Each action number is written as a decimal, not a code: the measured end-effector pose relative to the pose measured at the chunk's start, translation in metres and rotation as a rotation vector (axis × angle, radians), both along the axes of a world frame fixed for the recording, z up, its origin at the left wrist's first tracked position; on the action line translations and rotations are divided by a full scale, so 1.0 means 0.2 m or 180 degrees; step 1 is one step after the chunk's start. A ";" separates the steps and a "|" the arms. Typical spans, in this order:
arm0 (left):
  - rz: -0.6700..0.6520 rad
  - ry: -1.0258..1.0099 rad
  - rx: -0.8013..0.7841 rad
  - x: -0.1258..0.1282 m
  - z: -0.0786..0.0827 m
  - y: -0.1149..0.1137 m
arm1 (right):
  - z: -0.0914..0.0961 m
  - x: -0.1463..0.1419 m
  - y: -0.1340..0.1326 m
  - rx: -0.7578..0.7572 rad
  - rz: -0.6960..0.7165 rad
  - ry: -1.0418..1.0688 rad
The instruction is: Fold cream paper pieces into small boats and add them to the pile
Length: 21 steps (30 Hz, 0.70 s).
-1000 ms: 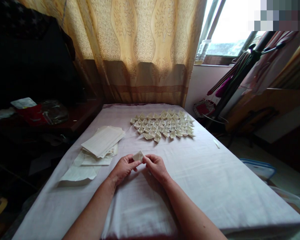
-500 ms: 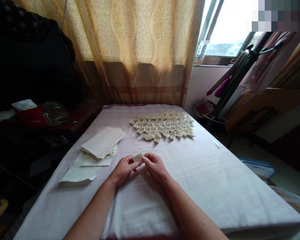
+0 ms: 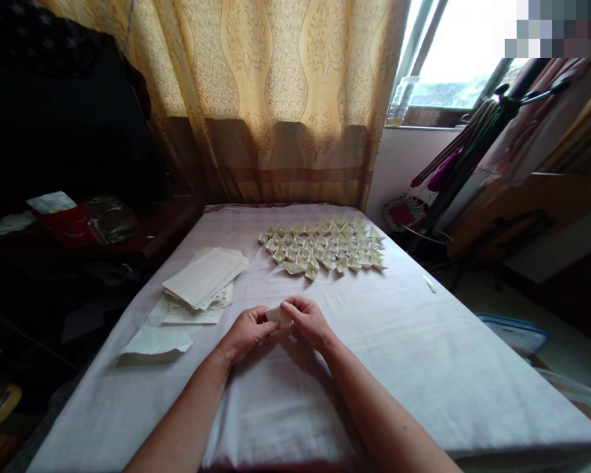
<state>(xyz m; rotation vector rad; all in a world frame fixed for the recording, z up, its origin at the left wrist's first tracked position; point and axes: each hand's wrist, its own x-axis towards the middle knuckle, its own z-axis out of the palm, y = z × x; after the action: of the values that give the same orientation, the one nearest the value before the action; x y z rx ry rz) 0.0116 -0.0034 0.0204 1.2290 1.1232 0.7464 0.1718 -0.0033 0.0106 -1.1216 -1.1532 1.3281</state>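
Observation:
A small folded piece of paper is held between my two hands, just above the white tablecloth. My left hand pinches its left end. Thumb and fingers of my right hand close on its right side and cover part of it. Beyond the hands, several rows of small folded paper boats stand close together. To the left lies a stack of loose paper sheets, with a creased sheet at its near end.
A small white strip lies near the table's right edge. Yellow curtains hang behind the table. On the left is a dark shelf with a red packet; on the right, a coat stand and a blue-rimmed container.
My right hand has shifted its grip a little further over the folded paper, covering more of it. The view has moved slightly; the boats and the stack stay in place.

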 end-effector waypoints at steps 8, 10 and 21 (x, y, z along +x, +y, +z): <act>-0.0055 -0.0043 -0.0047 0.00 -0.01 0.00 | -0.03 -0.03 0.01 -0.0174 -0.0155 0.0088; 0.0029 -0.0056 0.0003 0.00 -0.02 0.01 | -0.02 -0.03 0.00 -0.0183 -0.0104 0.0084; 0.0237 -0.0153 0.0245 0.00 -0.02 0.02 | -0.05 -0.02 -0.01 -0.0085 -0.0088 0.0002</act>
<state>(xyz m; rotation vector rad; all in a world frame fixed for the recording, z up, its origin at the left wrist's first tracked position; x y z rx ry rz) 0.0124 0.0004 0.0159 1.2327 1.1143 0.8781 0.1686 -0.0052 0.0015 -1.1524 -1.1185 1.3261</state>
